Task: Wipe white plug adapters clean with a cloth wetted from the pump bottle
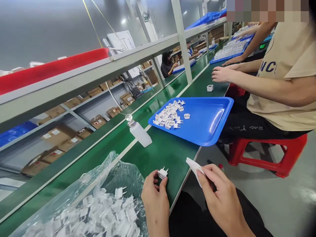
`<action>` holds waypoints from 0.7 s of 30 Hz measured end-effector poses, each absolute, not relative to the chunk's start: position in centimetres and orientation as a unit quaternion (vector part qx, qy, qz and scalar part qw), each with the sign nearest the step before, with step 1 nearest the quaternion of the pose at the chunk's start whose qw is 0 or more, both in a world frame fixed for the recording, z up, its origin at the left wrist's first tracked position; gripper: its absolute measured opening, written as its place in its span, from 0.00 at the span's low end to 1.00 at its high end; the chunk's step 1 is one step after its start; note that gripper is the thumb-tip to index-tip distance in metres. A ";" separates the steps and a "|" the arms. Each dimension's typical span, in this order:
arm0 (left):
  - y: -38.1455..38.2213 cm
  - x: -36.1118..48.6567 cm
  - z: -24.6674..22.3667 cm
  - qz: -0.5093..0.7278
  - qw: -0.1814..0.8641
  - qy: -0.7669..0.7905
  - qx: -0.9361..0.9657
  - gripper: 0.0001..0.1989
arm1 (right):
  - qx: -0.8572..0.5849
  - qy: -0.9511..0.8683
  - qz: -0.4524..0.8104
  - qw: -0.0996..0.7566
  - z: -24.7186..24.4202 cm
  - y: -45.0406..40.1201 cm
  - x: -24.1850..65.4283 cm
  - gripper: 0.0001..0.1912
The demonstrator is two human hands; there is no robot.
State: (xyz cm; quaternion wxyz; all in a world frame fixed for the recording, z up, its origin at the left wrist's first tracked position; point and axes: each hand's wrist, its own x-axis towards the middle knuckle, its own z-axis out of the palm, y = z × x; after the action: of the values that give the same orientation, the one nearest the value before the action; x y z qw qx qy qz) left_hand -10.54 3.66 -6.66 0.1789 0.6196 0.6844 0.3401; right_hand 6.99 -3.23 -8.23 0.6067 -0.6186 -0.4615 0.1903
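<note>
"Where are your hands, and what have they got?"

"Taking the clock from your hands, your left hand (pixel 154 205) grips a white two-pin plug housing (pixel 162 173) between thumb and fingers, over the green bench mat (pixel 160 154). Your right hand (pixel 222 197) pinches a folded white cloth (pixel 194 168) beside it, not touching the housing."

"And the containers?"

"At nine o'clock, a clear plastic bag (pixel 125 179) lies open, heaped with loose white plug housings (pixel 103 210). At one o'clock, a blue plastic tray (pixel 209 112) holds a smaller pile of the same housings (pixel 169 115) toward its left side, with one lying apart from the pile (pixel 187 116). At eleven o'clock, a white dispenser bottle with a metal top (pixel 139 131) stands just left of the tray."

"Anyone near you?"

"Yes, a seated co-worker's hands (pixel 222 74) rest on the bench past the tray, near a small white cube (pixel 209 88)."
</note>
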 end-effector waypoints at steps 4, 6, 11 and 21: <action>3.8 -10.8 -7.2 0.329 0.215 0.659 0.641 0.16 | -0.601 -0.555 0.142 0.557 -8.6 -2.5 6.5 0.13; 3.8 -11.1 -7.3 0.338 0.220 0.638 0.656 0.16 | -0.572 -0.619 0.109 0.526 -8.6 -2.1 5.9 0.15; 3.8 -11.3 -7.5 0.344 0.199 0.597 0.697 0.14 | -0.505 -0.702 0.138 0.483 -8.3 -1.0 4.1 0.17; 3.5 -10.8 -8.0 0.377 0.198 0.571 0.702 0.18 | -0.524 -0.715 0.142 0.441 -8.7 0.4 3.6 0.16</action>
State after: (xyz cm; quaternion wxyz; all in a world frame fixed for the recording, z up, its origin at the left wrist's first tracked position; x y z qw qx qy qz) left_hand -10.77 3.46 -7.99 0.1978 0.7022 0.5706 0.3773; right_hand 3.65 0.40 -8.71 0.4406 -0.5243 -0.7146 0.1423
